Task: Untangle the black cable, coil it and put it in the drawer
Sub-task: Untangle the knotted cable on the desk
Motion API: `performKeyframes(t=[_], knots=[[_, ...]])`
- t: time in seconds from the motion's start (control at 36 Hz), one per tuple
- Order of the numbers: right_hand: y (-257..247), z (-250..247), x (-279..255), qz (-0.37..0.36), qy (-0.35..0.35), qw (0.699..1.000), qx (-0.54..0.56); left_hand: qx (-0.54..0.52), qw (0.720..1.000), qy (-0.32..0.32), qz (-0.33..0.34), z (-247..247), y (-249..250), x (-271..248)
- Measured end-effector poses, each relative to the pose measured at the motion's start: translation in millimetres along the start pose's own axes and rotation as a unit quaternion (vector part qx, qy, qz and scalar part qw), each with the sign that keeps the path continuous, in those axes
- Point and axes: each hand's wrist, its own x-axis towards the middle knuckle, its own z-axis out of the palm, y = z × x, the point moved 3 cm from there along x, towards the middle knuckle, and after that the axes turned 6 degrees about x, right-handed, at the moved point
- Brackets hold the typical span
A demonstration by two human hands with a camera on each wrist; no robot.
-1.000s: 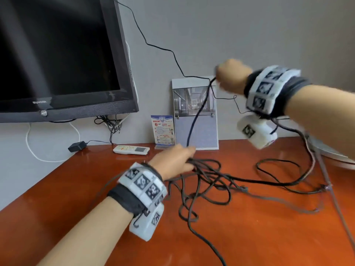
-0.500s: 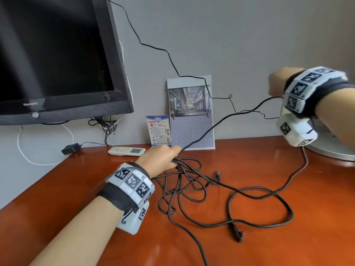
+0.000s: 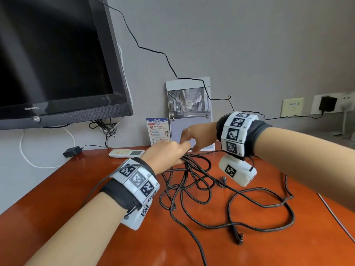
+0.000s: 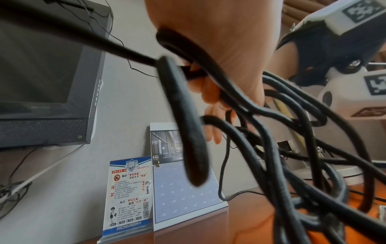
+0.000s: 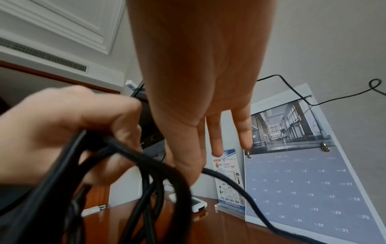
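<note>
Two hands met over a tangled black cable point(image 3: 194, 191) sprawled on a reddish wooden desk point(image 3: 76, 189), seen from above. From the left wrist, the left hand point(image 4: 219, 54) clutched several cable loops. From the right wrist, the right hand point(image 5: 198, 102) reached down with straight fingers, its fingertip touching one strand beside a calendar point(image 5: 303, 189).

The cable point(image 3: 194, 181) was black. The worktop point(image 3: 76, 189) was shiny orange-brown. The remote point(image 3: 126, 153) was white. The wall point(image 3: 249, 45) was grey. The calendar point(image 3: 189, 112) was pale blue-grey. White wristbands point(image 3: 237, 133) had black square patterns.
</note>
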Motion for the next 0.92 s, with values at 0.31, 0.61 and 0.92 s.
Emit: performKeyframes(t=[0.31, 0.61, 0.92], knots=[[-9.9, 2.7, 7.3, -0.01, 0.083, 0.994, -0.069, -0.026, 1.0, 0.007, -0.008, -4.5, -2.0, -4.0], [25.3, -44.5, -15.5, 0.093, 0.309, 0.946, 0.025, -0.074, 0.997, -0.019, 0.003, -1.7, 5.0, -6.4], [123.6, -86.8, -80.4, 0.357, 0.476, 0.795, 0.123, -0.081, 0.995, -0.043, -0.025, 12.5, -5.0, -12.1]])
